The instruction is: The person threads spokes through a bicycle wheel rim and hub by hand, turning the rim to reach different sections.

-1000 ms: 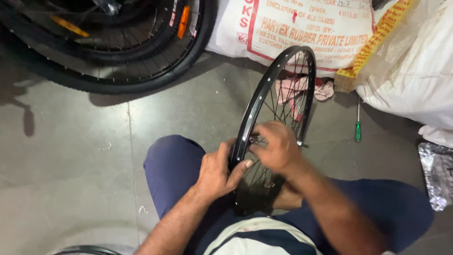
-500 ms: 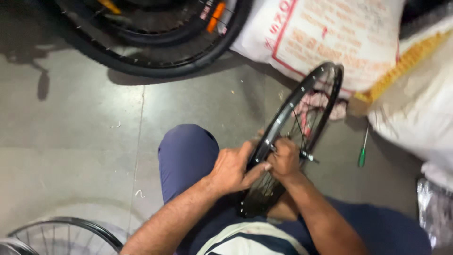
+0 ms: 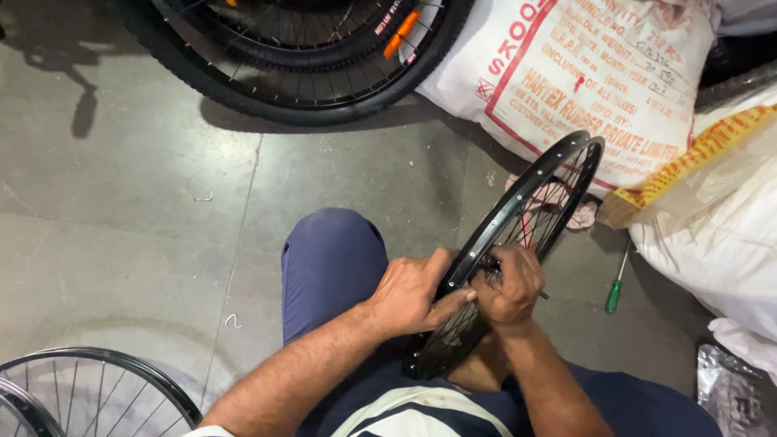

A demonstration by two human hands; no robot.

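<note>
A bare black bicycle rim [image 3: 526, 194] with thin spokes stands on edge between my knees, leaning away to the upper right. My left hand [image 3: 413, 293] grips the near side of the rim, thumb on its outer face. My right hand [image 3: 510, 285] is closed inside the wheel around the hub and spokes; what its fingers pinch is hidden. My blue-trousered knee [image 3: 332, 259] sits just left of the rim.
Tyred bicycle wheels [image 3: 307, 73] lie at the top. A printed white sack [image 3: 583, 73] and a plastic-wrapped bag [image 3: 712, 235] fill the right. A green-handled screwdriver [image 3: 617, 290] lies on the grey floor. Another spoked rim [image 3: 89, 388] sits bottom left.
The view has shifted, bringing the bottom-left rim into sight. My right hand has slid from the rim's top edge down into the spokes by the hub. The left hand keeps its grip.
</note>
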